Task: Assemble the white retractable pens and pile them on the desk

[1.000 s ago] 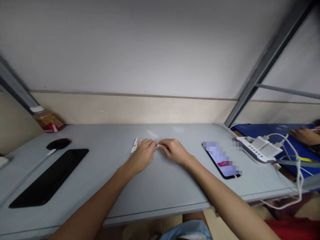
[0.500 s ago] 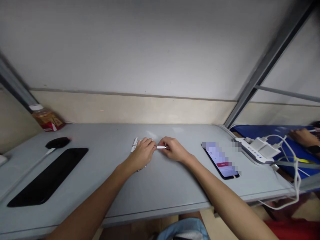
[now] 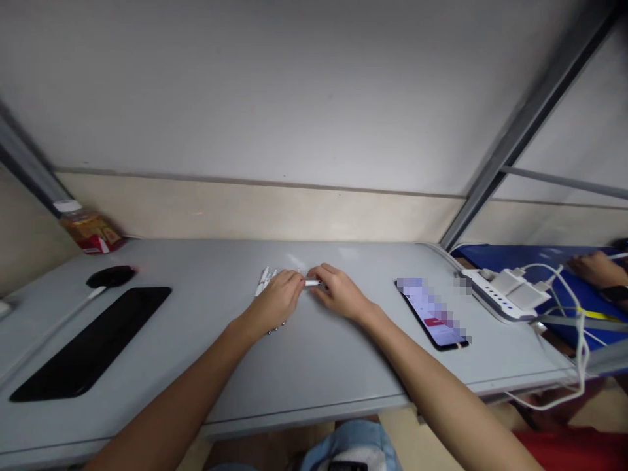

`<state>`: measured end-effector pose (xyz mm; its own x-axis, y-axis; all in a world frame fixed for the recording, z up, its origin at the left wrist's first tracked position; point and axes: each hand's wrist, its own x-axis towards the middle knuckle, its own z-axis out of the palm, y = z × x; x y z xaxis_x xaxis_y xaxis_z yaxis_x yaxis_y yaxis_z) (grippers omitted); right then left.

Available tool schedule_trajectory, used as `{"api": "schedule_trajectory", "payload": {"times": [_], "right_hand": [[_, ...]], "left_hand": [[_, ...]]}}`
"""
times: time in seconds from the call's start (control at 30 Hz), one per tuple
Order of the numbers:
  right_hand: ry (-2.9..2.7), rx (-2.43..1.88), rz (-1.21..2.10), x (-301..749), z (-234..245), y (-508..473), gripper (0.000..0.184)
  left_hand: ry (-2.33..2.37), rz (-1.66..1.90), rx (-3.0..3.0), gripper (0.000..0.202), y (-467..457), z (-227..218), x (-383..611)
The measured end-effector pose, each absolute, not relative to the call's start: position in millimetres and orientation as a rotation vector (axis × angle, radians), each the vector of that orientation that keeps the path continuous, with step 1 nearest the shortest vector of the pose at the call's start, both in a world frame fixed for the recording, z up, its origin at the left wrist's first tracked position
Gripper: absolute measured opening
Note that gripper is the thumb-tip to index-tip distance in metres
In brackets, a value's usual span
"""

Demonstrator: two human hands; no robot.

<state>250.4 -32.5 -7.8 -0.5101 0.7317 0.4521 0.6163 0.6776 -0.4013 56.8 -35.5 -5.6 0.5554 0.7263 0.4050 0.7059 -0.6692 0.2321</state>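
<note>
A white pen point(image 3: 311, 283) lies level between my hands, its dark tip pointing right. My left hand point(image 3: 280, 293) is closed on its left end, palm down over the desk. Around the tip, the thumb and index finger of my right hand point(image 3: 338, 291) are parted, and no grip on the pen shows. Several more white pens point(image 3: 263, 280) lie on the desk just left of my left hand, partly covered by it. Some small dark bits show by my left wrist, too small to name.
The grey desk point(image 3: 314, 373) holds a black tablet-like slab point(image 3: 93, 343), a black mouse-like object point(image 3: 110, 276) and a drink bottle point(image 3: 91, 229) at left. On the right are a lit phone point(image 3: 432, 314) and a power strip point(image 3: 500, 294) with white cables. Another person's hand point(image 3: 593, 268) rests over a blue surface.
The fingers of my right hand have parted from around the pen's tip. My left hand still holds the pen, which has shifted slightly left. The view has tilted a little.
</note>
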Motion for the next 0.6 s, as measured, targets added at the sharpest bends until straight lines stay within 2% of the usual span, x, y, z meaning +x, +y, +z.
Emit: {"api": "schedule_trajectory", "payload": {"times": [0.23, 0.3, 0.5, 0.6], "right_hand": [[-2.382, -0.997, 0.270, 254.7, -7.3, -30.1, 0.019], [-2.404, -1.023, 0.230, 253.2, -8.2, -30.4, 0.022], [-2.374, -1.108, 0.171, 248.4, -8.5, -35.3, 0.028], [-2.312, -1.054, 0.226, 246.3, -5.7, -38.6, 0.021]], "left_hand": [[1.234, 0.736, 2.798, 0.022, -34.7, -4.4, 57.0], [1.248, 0.748, 2.785, 0.019, -35.7, -3.8, 56.6], [1.299, 0.668, 2.737, 0.029, -35.8, -3.8, 56.3], [1.312, 0.724, 2.750, 0.029, -35.5, -1.4, 56.1]]}}
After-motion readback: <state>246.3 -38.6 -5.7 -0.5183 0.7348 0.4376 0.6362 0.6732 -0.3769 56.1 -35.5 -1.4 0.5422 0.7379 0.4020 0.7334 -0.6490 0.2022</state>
